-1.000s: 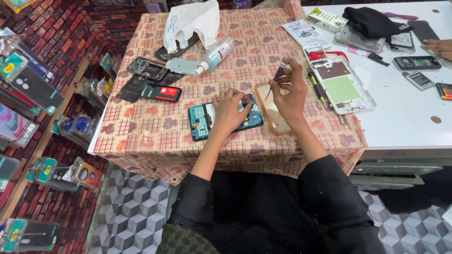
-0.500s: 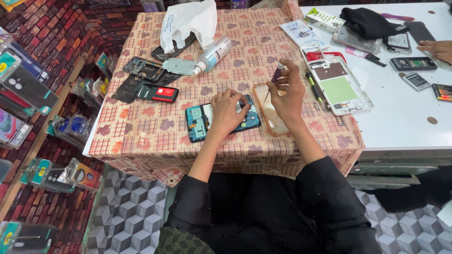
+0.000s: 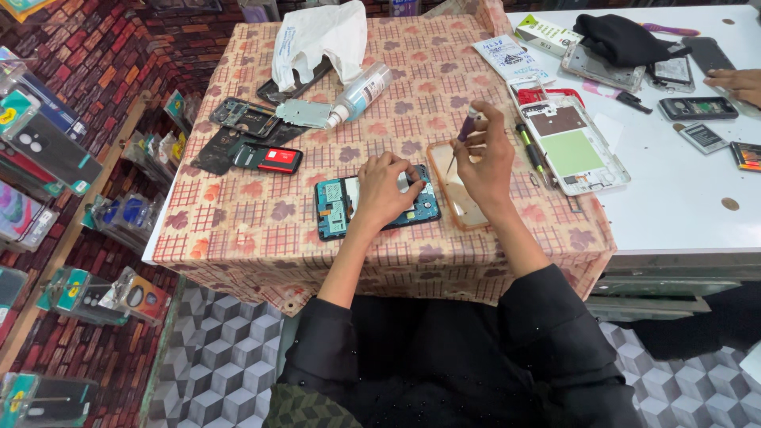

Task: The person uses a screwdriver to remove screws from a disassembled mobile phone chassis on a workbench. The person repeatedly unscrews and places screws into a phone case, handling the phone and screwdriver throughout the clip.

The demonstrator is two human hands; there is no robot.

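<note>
An opened phone body with a teal circuit board (image 3: 337, 208) lies on the patterned tablecloth (image 3: 238, 230) in front of me. My left hand (image 3: 386, 189) rests on it, fingers pressing down on its middle. My right hand (image 3: 485, 154) is raised just to the right, pinching a small purple-handled screwdriver (image 3: 464, 135) with its tip pointing down near the phone's right end. A clear orange-tinted phone case (image 3: 460, 202) lies under my right hand.
Dismantled phone parts (image 3: 246, 119), a red-and-black battery (image 3: 273, 158), a spray bottle (image 3: 361, 93) and a white plastic bag (image 3: 317, 36) sit at the back left. A white phone frame (image 3: 571, 150) lies right. On the white table (image 3: 674, 206), another person's hand (image 3: 733, 81) shows among phones.
My right hand has lifted the screwdriver slightly and shifted it nearer the phone's right end. My left hand stays on the opened phone.
</note>
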